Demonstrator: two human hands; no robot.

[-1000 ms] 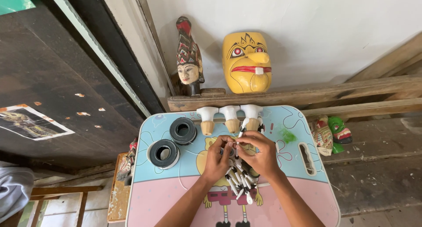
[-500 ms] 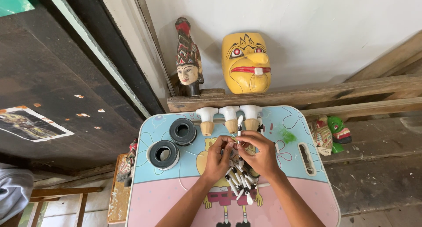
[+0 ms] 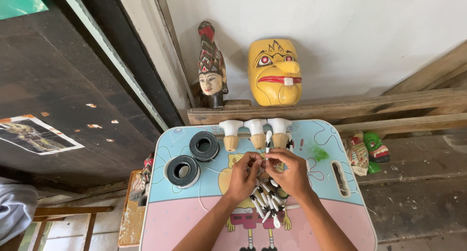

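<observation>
My small pink-and-blue desk [image 3: 185, 222] carries two black rolls [image 3: 192, 158] toward its left edge and three white-capped wooden pieces [image 3: 255, 133] along the far edge. At the desk's middle, my left hand [image 3: 242, 177] and right hand [image 3: 291, 172] meet — fingers pinched together on one white-and-black stick [image 3: 268, 140], upright above the heap of sticks [image 3: 266, 201].

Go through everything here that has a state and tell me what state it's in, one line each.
Left hand: fingers pinched on a small white stick.
Right hand: fingers pinched on the same stick.
White stick: upright.
Stick pile: loose heap on table.
Two black spools: lying flat.
Three white-capped pieces: standing in a row.
Yellow mask: propped against wall.
</observation>
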